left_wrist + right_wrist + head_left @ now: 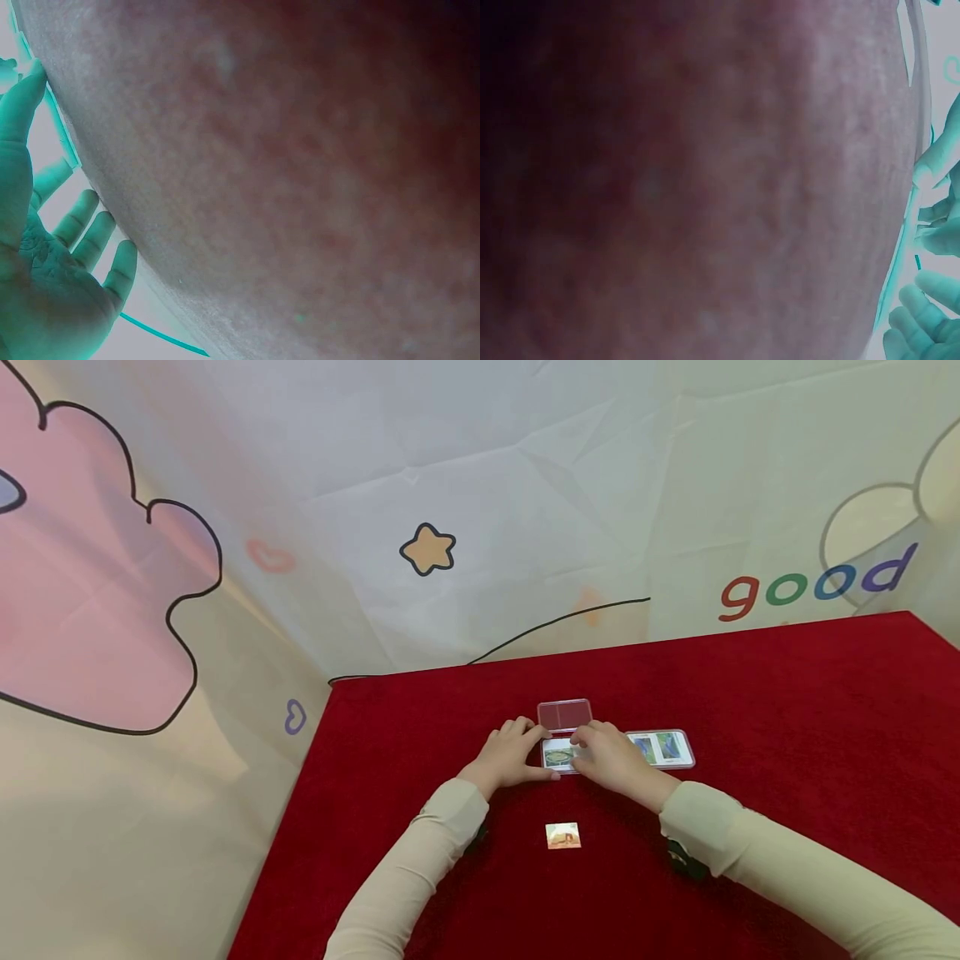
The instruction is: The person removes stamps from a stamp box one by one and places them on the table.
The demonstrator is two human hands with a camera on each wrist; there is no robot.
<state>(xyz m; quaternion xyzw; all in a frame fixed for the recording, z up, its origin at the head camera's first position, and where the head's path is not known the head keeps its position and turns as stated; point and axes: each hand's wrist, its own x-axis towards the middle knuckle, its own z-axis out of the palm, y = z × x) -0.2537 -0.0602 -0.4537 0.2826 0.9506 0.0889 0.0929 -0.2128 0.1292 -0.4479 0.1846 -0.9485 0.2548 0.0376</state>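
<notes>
A long clear case (pixel 680 749) holding several small picture cards lies on the red cloth. My left hand (pixel 508 755) is at its left end, its straight thumb along the front edge and its fingers at the back edge. In the left wrist view the fingers (pixel 93 238) are spread and loosely extended. My right hand (pixel 611 762) lies over the middle of the case, thumb and index finger bent down beside a green picture card (pixel 558 757). I cannot tell whether they pinch a card. The palm hides the middle compartments.
Behind the case lies a clear, flat plastic piece (pixel 566 715) with a dividing line. A small orange picture card (pixel 563 836) lies in front, between the forearms. The red cloth (pixel 787 710) covers the table, which ends at a printed backdrop (pixel 525 510).
</notes>
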